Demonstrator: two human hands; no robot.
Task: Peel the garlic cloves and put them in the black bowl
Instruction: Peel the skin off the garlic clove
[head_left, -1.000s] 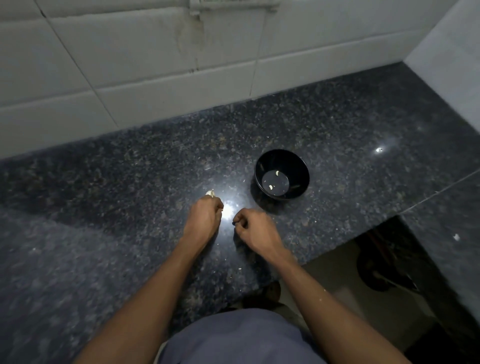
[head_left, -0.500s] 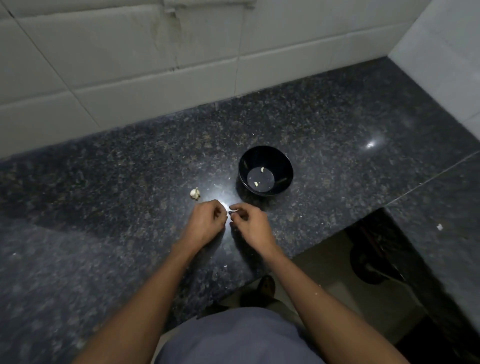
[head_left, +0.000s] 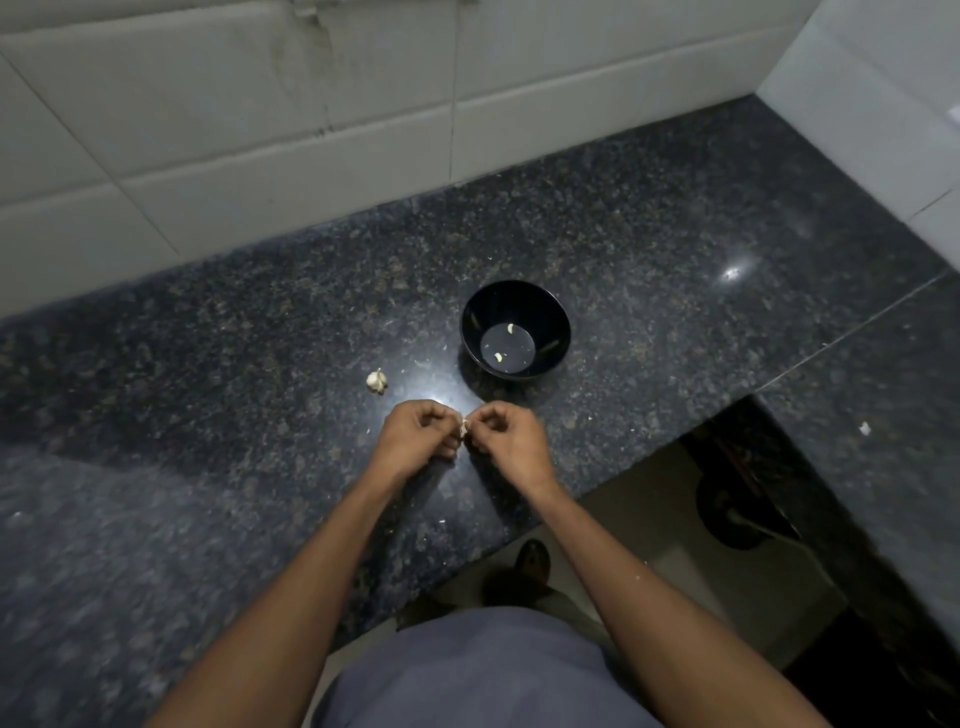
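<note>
Mid-peel: left hand (head_left: 415, 436) and right hand (head_left: 506, 436) pinched shut on one clove (head_left: 463, 429) above counter (head_left: 675, 291), near bowl (head_left: 561, 317). Next, probably: strip skin, drop clove in.

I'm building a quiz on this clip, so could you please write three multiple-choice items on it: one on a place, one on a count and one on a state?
1. Where does the garlic bulb lie?
A. On the counter, left of the bowl
B. Inside the bowl
C. On the floor

2. How many pale cloves lie on the bowl's floor?
A. None
B. Two
C. Five

3. What are the hands doing?
A. Resting flat on the counter
B. Lifting the bowl
C. Pinching one clove between them

Answers:
1 A: the bulb sits on the counter, apart from the bowl.
2 B: two pale pieces show inside.
3 C: the left hand and right hand meet fingertip to fingertip on a clove.
</note>
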